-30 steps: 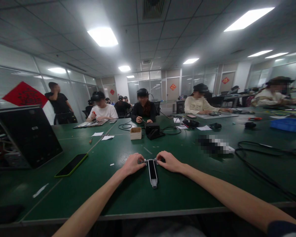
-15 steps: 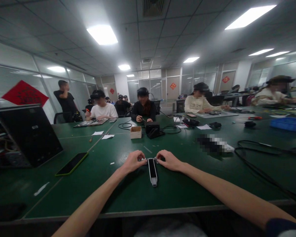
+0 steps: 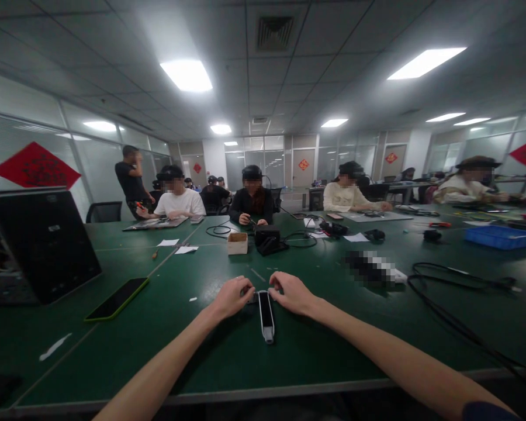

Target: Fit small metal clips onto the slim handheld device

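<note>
A slim, pen-shaped device with a dark screen and a pale frame lies lengthwise on the green table in front of me. My left hand is at its far left edge, thumb and fingers closed in a pinch. A small greyish piece shows beside those fingertips; whether they grip it is unclear. On the other side, my right hand curls in a pinch by the device's far right corner. What those fingers hold, if anything, is hidden.
To the left are a green-edged phone and a black computer case. Ahead stand a small open box and a black device. Black cables, a blurred-out object and a blue tray lie right. Several people sit opposite.
My view has tilted up and turned slightly, so the table things sit lower and further left. Both hands stay near the device's far end, with the right fingertips slightly shifted.
</note>
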`<state>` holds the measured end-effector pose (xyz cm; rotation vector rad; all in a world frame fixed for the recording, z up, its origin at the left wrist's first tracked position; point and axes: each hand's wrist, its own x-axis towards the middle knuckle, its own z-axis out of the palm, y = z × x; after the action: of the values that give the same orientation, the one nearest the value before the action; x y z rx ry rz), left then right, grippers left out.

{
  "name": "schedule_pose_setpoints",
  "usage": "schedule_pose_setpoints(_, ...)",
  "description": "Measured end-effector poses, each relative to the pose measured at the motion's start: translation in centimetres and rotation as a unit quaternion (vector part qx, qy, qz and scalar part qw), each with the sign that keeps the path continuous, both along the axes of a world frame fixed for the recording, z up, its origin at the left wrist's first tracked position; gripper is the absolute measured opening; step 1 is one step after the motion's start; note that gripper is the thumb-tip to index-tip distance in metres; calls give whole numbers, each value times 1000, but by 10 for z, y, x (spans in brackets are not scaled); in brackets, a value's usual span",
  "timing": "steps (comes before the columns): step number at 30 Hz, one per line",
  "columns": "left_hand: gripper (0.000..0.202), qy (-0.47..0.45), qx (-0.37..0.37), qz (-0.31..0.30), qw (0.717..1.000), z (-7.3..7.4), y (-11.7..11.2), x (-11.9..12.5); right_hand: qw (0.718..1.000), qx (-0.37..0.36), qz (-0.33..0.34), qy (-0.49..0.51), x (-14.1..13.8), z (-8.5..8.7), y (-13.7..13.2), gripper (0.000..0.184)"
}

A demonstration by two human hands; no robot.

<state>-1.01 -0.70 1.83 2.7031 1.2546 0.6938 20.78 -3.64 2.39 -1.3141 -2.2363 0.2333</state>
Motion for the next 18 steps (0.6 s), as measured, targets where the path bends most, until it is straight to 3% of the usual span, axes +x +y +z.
schedule_pose_setpoints(6, 22, 14, 19, 28, 999, -5, 5, -4, 985, -51, -44, -160, -43, 6, -16, 50)
schedule_pose_setpoints(10, 21, 23, 35, 45, 998, -8, 8, -7, 971, -60, -76, -218, -58, 13, -8, 42)
schedule_pose_setpoints(14, 21, 30, 45, 46, 997, -8, 9, -8, 971, -64, -79, -218, -48, 14, 8, 45)
schedule_pose_setpoints(18, 20, 27, 25, 33, 999, -6, 6, -8, 973, -64, -121, -187, -15, 11, 30, 37)
